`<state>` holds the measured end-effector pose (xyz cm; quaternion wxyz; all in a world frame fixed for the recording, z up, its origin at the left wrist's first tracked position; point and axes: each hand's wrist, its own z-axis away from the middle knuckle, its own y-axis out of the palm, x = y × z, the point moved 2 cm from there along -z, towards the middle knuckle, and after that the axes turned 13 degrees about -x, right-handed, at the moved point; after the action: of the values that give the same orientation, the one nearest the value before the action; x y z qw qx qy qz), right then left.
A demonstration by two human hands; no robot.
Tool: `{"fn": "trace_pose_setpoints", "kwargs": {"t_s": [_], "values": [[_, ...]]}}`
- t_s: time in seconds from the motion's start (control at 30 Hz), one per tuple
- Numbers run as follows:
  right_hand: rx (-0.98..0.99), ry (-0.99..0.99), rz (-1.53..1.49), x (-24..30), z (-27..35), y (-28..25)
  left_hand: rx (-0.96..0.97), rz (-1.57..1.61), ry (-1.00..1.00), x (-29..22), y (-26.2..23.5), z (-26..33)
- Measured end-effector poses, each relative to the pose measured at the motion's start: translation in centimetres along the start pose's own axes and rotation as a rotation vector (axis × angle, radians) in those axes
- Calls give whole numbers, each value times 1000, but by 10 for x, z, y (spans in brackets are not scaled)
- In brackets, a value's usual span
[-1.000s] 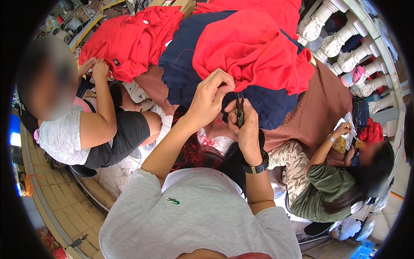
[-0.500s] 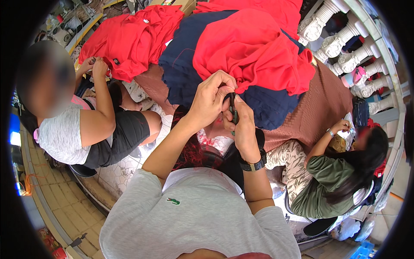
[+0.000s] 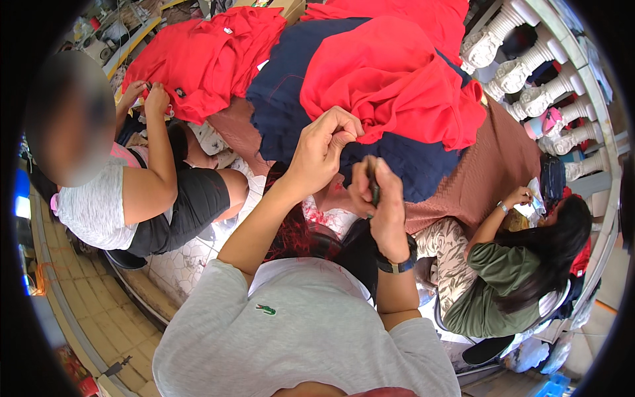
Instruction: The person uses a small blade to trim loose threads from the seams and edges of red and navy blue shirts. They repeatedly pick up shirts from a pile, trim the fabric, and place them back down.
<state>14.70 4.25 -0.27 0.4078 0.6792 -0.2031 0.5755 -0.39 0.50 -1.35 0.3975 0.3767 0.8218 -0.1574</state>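
Your left hand (image 3: 321, 151) pinched red cloth (image 3: 387, 79); your right hand (image 3: 389, 204), this side of it, clutched snips (image 3: 375, 189). Likely trimming; next cut wanted tension.

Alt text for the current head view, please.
The left hand pinches the near edge of red cloth heaped on navy fabric; the right hand holds dark snips apart from it. A co-worker sits at left, another co-worker at right.

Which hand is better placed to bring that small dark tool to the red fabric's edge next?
Probably the right hand: it holds the small dark tool, close to that edge. The left hand is occupied, pinching the red fabric there.
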Motion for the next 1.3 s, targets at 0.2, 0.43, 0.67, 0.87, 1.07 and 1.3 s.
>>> {"fn": "trace_pose_setpoints", "kwargs": {"t_s": [0.2,0.43,0.67,0.87,1.07,1.3], "values": [[-116,-766,704,49,-17,2,40,1,48,-16,0,-6],[-225,-570,331,30,-43,-14,-230,-215,274,-31,-1,2],[-266,-604,279,25,-37,-12,-249,-252,235,-25,19,-2],[-317,-779,591,29,-29,-10,-149,-336,280,-23,19,-14],[-244,-843,834,38,-34,-14,85,-278,217,-26,9,-33],[-138,-805,794,52,-45,-18,280,-229,289,-28,5,-54]]}}
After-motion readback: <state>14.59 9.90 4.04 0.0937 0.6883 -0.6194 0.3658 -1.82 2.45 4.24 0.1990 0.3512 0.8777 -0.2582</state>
